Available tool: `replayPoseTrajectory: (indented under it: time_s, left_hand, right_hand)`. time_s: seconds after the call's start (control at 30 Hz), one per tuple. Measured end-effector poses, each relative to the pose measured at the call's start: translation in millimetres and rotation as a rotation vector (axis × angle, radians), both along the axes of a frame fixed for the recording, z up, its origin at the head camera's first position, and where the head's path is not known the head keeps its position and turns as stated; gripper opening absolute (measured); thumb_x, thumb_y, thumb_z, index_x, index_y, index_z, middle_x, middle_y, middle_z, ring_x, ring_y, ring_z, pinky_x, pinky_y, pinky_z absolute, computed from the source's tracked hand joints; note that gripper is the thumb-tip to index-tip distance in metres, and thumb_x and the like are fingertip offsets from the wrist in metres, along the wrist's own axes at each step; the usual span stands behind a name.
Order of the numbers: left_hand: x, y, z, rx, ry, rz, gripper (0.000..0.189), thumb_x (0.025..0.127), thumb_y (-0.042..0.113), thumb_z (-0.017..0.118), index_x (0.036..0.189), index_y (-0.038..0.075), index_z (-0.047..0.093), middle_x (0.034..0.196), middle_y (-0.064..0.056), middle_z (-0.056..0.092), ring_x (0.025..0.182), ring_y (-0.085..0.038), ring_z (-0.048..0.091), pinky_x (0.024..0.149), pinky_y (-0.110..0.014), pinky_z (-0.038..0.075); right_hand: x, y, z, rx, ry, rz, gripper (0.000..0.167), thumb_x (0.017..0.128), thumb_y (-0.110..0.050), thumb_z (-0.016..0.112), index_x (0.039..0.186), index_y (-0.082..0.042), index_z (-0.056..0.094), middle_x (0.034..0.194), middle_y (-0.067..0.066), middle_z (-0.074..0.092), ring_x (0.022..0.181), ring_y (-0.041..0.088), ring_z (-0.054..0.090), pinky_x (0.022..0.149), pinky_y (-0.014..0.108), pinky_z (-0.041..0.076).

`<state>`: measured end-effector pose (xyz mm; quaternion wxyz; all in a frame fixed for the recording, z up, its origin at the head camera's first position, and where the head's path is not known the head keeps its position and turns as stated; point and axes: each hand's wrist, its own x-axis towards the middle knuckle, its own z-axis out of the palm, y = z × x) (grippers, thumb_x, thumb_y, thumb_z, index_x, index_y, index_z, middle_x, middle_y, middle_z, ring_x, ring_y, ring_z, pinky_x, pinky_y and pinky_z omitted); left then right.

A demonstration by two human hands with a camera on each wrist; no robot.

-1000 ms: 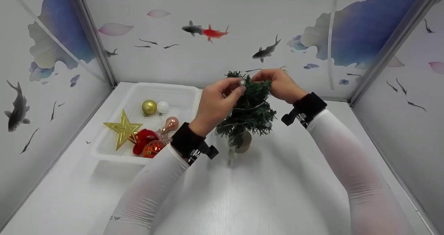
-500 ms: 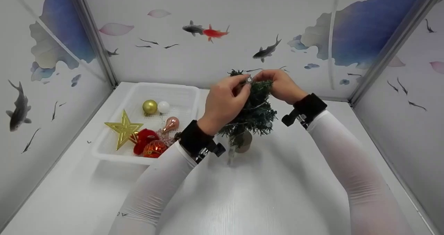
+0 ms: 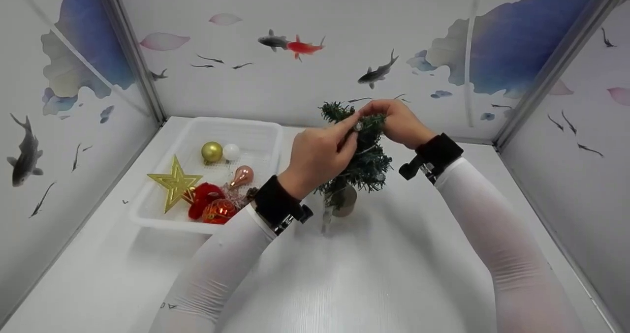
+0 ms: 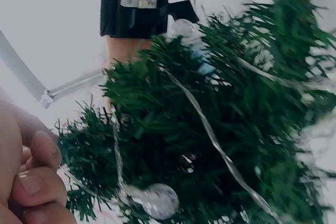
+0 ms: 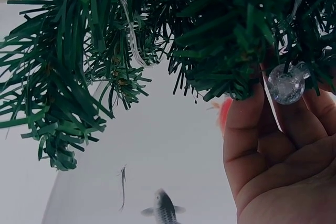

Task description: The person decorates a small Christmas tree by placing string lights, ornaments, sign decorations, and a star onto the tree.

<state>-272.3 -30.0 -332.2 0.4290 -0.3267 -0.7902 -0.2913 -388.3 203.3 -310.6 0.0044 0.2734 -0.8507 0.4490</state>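
While the left hand pinches a clear bulb before the tree, the right hand is behind it. Only the right wrist view shows another bulb in front of its raised fingers — the tips are hidden, so I cannot tell their grip. The first bulb is lower than half a second ago. A tray stands left.

It looks like a small enclosed booth, a lab or studio work station: white panels stand behind and on both sides of the white tabletop, grey metal posts at its far corners, a printed red koi behind it.
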Motion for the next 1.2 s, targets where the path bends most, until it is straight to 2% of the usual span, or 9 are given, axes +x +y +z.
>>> replayPoseTrajectory:
  time_s: [0.23, 0.4, 0.47, 0.63, 0.7, 0.8, 0.87, 1.0, 1.2]
  left_hand:
    - [-2.2, -7.6, -9.3, -0.14, 0.185, 0.075, 0.045, 0.103, 0.011, 0.07, 0.146, 0.002, 0.072, 0.058, 0.003, 0.051, 0.045, -0.008, 0.032, 0.04, -0.032, 0.031]
    - [-2.7, -8.7, -11.3, -0.165, 0.216, 0.063, 0.045, 0.101, 0.01, 0.072, 0.144, 0.001, 0.073, 0.059, 0.004, 0.051, 0.044, -0.008, 0.033, 0.04, -0.031, 0.03]
    - [-2.0, -8.6, -10.9, -0.196, 0.228, 0.071, 0.045, 0.101, 0.011, 0.071, 0.145, 0.001, 0.072, 0.058, 0.005, 0.051, 0.044, -0.008, 0.032, 0.04, -0.031, 0.03]
    - [1.2, -9.7, -8.8, -0.308, 0.319, 0.145, 0.047, 0.099, 0.011, 0.07, 0.145, 0.003, 0.073, 0.059, 0.005, 0.052, 0.044, -0.009, 0.032, 0.039, -0.032, 0.03]
    - [2.5, -10.6, -8.1, -0.326, 0.337, 0.168, 0.047, 0.098, 0.011, 0.07, 0.145, 0.005, 0.073, 0.061, 0.004, 0.055, 0.043, -0.009, 0.034, 0.039, -0.032, 0.031]
    - [4.5, -11.6, -7.4, -0.32, 0.323, 0.163, 0.048, 0.098, 0.012, 0.07, 0.146, 0.005, 0.073, 0.062, 0.003, 0.057, 0.043, -0.01, 0.035, 0.038, -0.033, 0.033]
    - [5.7, -12.5, -7.4, -0.296, 0.297, 0.131, 0.049, 0.099, 0.011, 0.07, 0.147, 0.006, 0.072, 0.063, 0.004, 0.057, 0.043, -0.01, 0.036, 0.038, -0.033, 0.034]
    - [7.9, -16.1, -8.3, -0.251, 0.245, 0.063, 0.049, 0.1, 0.012, 0.07, 0.148, 0.005, 0.071, 0.063, 0.004, 0.056, 0.044, -0.01, 0.038, 0.039, -0.033, 0.034]
    - [11.8, -25.5, -9.8, -0.188, 0.196, -0.007, 0.045, 0.103, 0.014, 0.071, 0.146, 0.004, 0.072, 0.067, 0.002, 0.062, 0.045, -0.011, 0.043, 0.04, -0.033, 0.036]
  right_hand:
    - [0.6, -0.4, 1.1, -0.004, -0.002, 0.015, 0.05, 0.086, 0.015, 0.049, 0.122, -0.001, 0.08, 0.12, 0.009, 0.077, 0.103, 0.021, 0.063, 0.074, 0.025, 0.05]
    - [0.6, 0.2, 0.6, -0.014, 0.0, 0.035, 0.044, 0.09, 0.013, 0.054, 0.124, 0.001, 0.079, 0.117, 0.008, 0.078, 0.101, 0.019, 0.064, 0.077, 0.026, 0.051]
    - [0.8, 0.5, 0.2, -0.017, 0.002, 0.028, 0.046, 0.088, 0.014, 0.053, 0.123, 0.001, 0.079, 0.117, 0.007, 0.078, 0.101, 0.018, 0.064, 0.078, 0.026, 0.051]
    - [1.6, 1.3, 0.3, -0.008, 0.009, 0.015, 0.048, 0.086, 0.014, 0.051, 0.12, -0.001, 0.08, 0.117, 0.007, 0.078, 0.102, 0.019, 0.063, 0.079, 0.027, 0.05]
    - [2.0, 1.1, 0.7, -0.012, 0.004, 0.019, 0.041, 0.09, 0.012, 0.055, 0.12, 0.0, 0.08, 0.116, 0.007, 0.078, 0.101, 0.02, 0.064, 0.08, 0.027, 0.051]
    - [2.2, 1.1, 1.1, -0.026, -0.004, 0.025, 0.035, 0.093, 0.009, 0.059, 0.12, 0.001, 0.08, 0.113, 0.006, 0.078, 0.101, 0.02, 0.064, 0.08, 0.027, 0.052]
    - [1.6, 1.5, 0.3, -0.032, -0.014, 0.022, 0.031, 0.096, 0.006, 0.063, 0.12, 0.0, 0.08, 0.111, 0.004, 0.078, 0.098, 0.019, 0.063, 0.078, 0.027, 0.051]
    - [2.2, 1.9, -1.0, -0.047, -0.032, 0.012, 0.032, 0.097, 0.007, 0.062, 0.122, -0.002, 0.08, 0.112, 0.001, 0.077, 0.096, 0.018, 0.063, 0.075, 0.026, 0.051]
    - [3.5, 2.2, -6.0, -0.121, -0.045, 0.011, 0.032, 0.099, 0.005, 0.061, 0.123, -0.002, 0.08, 0.119, 0.004, 0.077, 0.109, 0.02, 0.065, 0.087, 0.029, 0.052]
